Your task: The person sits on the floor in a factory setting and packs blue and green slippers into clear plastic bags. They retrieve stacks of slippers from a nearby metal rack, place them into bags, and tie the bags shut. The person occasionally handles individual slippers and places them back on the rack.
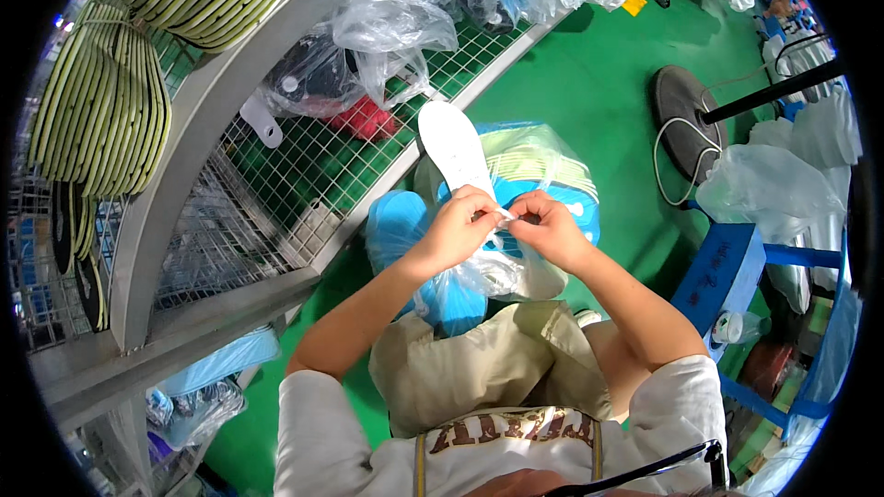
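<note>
My left hand (460, 228) and my right hand (551, 228) meet over a clear plastic bag (545, 164). Fingers of both hands are pinched on a thin, whitish twisted piece between them, which looks like the gathered plastic of the bag. Through its film show stacked insoles (571, 186) in blue and pale green. A white insole (454, 143) lies beyond my left hand, its near end hidden behind the fingers. Left of the hands, more blue insoles (398, 225) sit in clear plastic, and others (451, 302) lie just below my left wrist.
To the left stands a metal rack with a wire-mesh shelf (345, 161), holding bagged items and a red bundle (364, 118). Striped green insole stacks (101, 110) hang over its edge. On the right are a blue metal frame (723, 281) and a round dark stand base (681, 115) with a cable.
</note>
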A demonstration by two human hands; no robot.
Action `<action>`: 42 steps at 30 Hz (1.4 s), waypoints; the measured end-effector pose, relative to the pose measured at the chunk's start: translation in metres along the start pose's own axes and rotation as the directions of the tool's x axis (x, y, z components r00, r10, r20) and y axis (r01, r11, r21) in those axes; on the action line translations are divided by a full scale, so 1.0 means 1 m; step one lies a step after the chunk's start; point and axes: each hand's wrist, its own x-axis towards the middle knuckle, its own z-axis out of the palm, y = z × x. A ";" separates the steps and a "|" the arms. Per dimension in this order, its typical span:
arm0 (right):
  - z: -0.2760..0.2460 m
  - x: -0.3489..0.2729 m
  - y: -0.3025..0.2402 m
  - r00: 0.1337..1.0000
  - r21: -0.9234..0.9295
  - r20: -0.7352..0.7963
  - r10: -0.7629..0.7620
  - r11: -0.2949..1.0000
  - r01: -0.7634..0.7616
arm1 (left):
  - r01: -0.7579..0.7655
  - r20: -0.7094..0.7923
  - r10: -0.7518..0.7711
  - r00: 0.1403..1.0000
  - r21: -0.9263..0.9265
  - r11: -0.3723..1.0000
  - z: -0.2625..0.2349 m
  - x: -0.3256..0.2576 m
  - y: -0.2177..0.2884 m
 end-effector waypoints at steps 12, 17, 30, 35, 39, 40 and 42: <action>-0.006 0.004 0.004 0.986 0.029 0.156 -0.052 0.998 0.048 | -0.052 0.080 0.066 0.995 -0.168 0.984 -0.004 0.000 -0.008; -0.011 0.012 0.014 0.951 0.022 0.288 -0.111 0.994 0.109 | -0.166 -0.134 0.186 0.973 0.148 0.975 0.009 -0.006 -0.002; -0.016 0.007 0.009 0.933 0.204 0.360 0.013 0.975 -0.093 | -0.285 0.221 0.283 0.933 0.935 0.210 0.024 -0.021 0.025; -0.032 0.002 0.018 0.936 0.318 0.339 -0.093 0.948 -0.021 | -0.156 0.213 0.025 0.977 0.627 0.763 0.013 -0.008 0.069; -0.031 -0.015 -0.008 0.891 -0.012 0.326 -0.317 0.941 0.339 | 0.050 0.186 -0.059 0.981 0.051 0.997 0.018 -0.026 0.083; -0.029 -0.019 -0.014 0.890 -0.011 0.328 -0.317 0.941 0.340 | 0.052 0.184 -0.060 0.981 0.051 0.997 0.020 -0.026 0.082; -0.026 -0.022 -0.021 0.745 -0.594 0.426 -0.514 0.462 0.659 | 0.039 0.150 -0.034 0.988 -0.029 0.999 0.023 -0.025 0.080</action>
